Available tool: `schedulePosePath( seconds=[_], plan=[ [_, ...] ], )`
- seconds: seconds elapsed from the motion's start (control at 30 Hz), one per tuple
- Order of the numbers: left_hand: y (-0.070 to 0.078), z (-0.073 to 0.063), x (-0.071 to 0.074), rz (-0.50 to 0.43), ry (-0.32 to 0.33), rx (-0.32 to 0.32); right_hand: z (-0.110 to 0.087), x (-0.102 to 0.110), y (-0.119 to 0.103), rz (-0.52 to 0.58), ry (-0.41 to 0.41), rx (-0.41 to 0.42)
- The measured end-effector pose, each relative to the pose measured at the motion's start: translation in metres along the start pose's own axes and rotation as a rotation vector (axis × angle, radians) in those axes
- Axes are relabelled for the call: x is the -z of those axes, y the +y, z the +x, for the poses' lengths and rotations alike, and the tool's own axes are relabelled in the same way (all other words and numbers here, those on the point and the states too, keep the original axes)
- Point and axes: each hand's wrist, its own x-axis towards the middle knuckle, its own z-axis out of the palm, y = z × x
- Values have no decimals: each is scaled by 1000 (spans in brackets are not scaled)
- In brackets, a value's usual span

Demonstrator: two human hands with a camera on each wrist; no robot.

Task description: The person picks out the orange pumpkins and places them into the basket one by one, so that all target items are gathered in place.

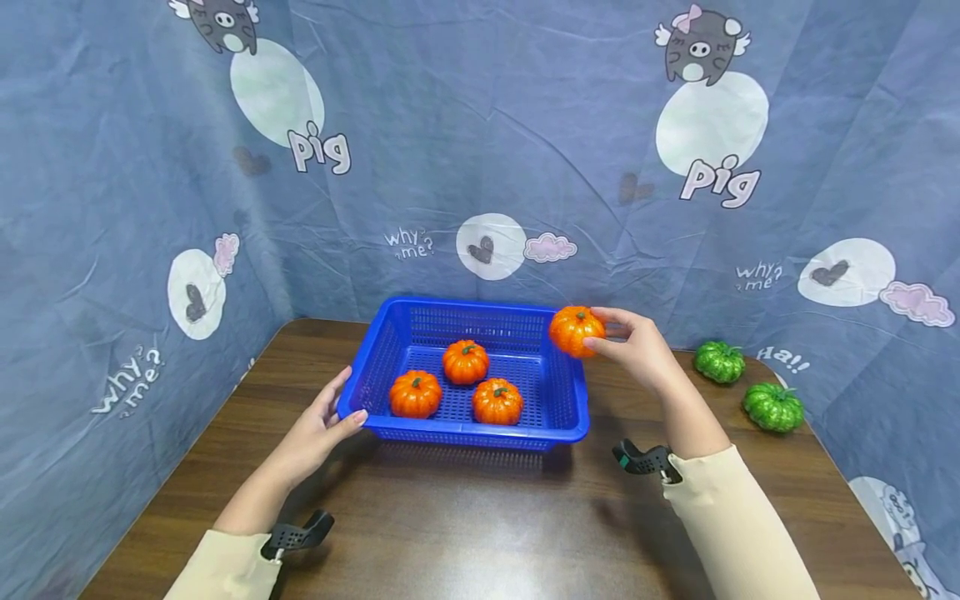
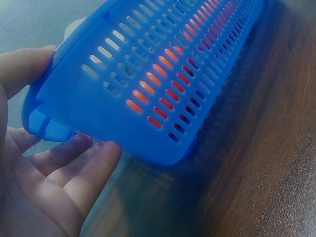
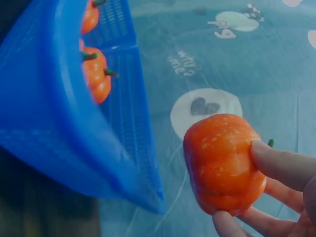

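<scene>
My left hand point(image 1: 324, 421) rests at the blue basket's point(image 1: 390, 340) near left corner, thumb along the rim and fingers point(image 2: 84, 163) straight and relaxed under the lip, touching rather than gripping; I judge it steadies the basket so it stays put on the tabletop point(image 1: 480, 517). The basket sits toward the far edge of the tabletop, about midway between its left and right edges. Inside lie three orange pumpkins: the near-left pumpkin point(image 1: 415, 394), the far pumpkin point(image 1: 465, 362) behind it, and the near-right pumpkin point(image 1: 497, 402), close together but each on its own patch of the mesh floor. At the basket's far right corner my right hand point(image 1: 637, 350) holds the fourth orange pumpkin point(image 1: 575, 331) up in the air, level with the rim and just outside it, pinched between thumb and fingertips point(image 3: 281, 163) so its stem stays upward. Farther right, near the tabletop's right edge, two green pumpkins sit apart from the basket: the far green pumpkin point(image 1: 718, 362) and the near green pumpkin point(image 1: 772, 407).
</scene>
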Motion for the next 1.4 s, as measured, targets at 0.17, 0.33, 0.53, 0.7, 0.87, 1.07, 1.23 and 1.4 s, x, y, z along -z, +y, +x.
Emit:
schedulePosePath(
  seconds=[0.17, 0.33, 0.53, 0.7, 0.87, 1.07, 1.23, 1.4],
  plan=[
    [-1, 0, 0, -7, 0, -7, 10, -8, -4, 45, -40, 19],
    [-1, 0, 0, -18, -6, -12, 20, -15, -9, 59, -71, 5],
    [-2, 0, 0, -24, -6, -18, 30, -21, -15, 27, -134, -28],
    [-3, 1, 0, -38, -10, -29, 38, -28, -18, 6, -177, -44],
    [-4, 1, 1, -42, -13, -33, 46, -38, -20, 28, -220, -90],
    [-3, 1, 1, -27, -13, -36, 59, -48, -22, 46, -257, -151],
    [-3, 0, 0, -21, -14, -31, 66, -56, -21, 42, -284, -199],
    [-2, 0, 0, -45, -15, -33, 70, -62, -24, 12, -293, -229]
  ],
)
